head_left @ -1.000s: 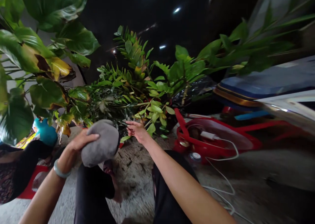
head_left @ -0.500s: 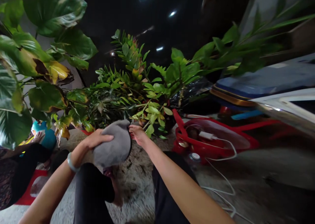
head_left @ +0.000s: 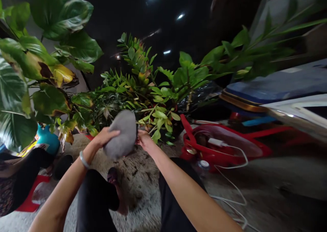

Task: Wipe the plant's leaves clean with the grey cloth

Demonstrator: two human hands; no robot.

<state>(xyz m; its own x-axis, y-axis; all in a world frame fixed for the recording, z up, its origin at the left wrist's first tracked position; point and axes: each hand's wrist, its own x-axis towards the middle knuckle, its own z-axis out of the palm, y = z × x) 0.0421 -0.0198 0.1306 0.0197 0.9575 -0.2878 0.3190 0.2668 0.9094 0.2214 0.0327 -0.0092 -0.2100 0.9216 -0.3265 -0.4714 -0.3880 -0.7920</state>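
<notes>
A grey, rounded, flat piece that looks like cloth (head_left: 122, 135) is held up between my hands, over the ground in front of my knees. My left hand (head_left: 105, 137) grips its left edge, thumb across the near face and fingers hidden behind. At the right edge, my right hand (head_left: 144, 139) has its fingers closed on the dark rim; the fingertips are partly hidden. The piece is slightly blurred.
Leafy plants (head_left: 158, 89) stand ahead, with a large-leaved one at the left. A red bag (head_left: 189, 143) with a white charger and cable lies at the right. Another person sits at the far left by a red stool (head_left: 32, 194). A blue-topped object (head_left: 276, 85) is at the right.
The grey piece has risen and turned more upright, looking narrower. My left hand has moved up and to the right with it, while my right hand has barely moved.
</notes>
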